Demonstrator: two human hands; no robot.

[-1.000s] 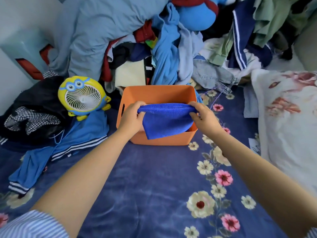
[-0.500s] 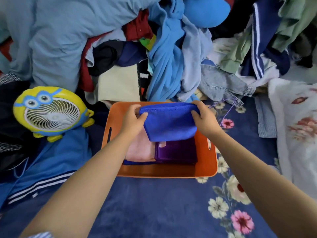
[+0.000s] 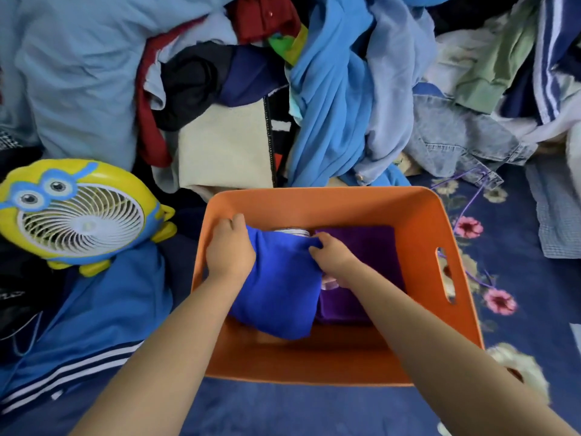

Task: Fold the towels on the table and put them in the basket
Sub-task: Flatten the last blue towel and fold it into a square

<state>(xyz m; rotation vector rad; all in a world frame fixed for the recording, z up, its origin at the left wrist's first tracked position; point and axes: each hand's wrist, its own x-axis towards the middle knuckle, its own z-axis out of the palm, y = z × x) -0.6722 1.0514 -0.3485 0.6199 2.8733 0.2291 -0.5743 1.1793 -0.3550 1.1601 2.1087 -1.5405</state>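
While I look down through the head camera, both hands are inside the orange basket (image 3: 418, 221), which stands on a bed covered by a dark blue floral sheet (image 3: 518, 313). My left hand (image 3: 229, 250) grips the far left corner of the folded blue towel (image 3: 279, 297), fingers curled over the cloth close to the basket's left wall. My right hand (image 3: 333, 256) pinches the towel's far right corner, fingers bunched into the fabric. The two hands are apart, one at each far corner, and the towel lies between them in the left half of the basket, its near edge toward the basket's near wall. Just beside it, filling the right half, lies a folded purple towel (image 3: 371, 247), and my right forearm passes over it. A sliver of pale cloth (image 3: 290, 231) shows at the basket's far wall between the two hands, and another pale bit peeks out under my right wrist; I cannot tell what either belongs to. Off the basket's left side, a yellow cartoon fan (image 3: 78, 215) rests on a blue jacket with white stripes (image 3: 94, 325). Beyond the basket's far side rises a heap of clothes (image 3: 330, 89): light blue garments, a denim piece, a red one, a cream one.
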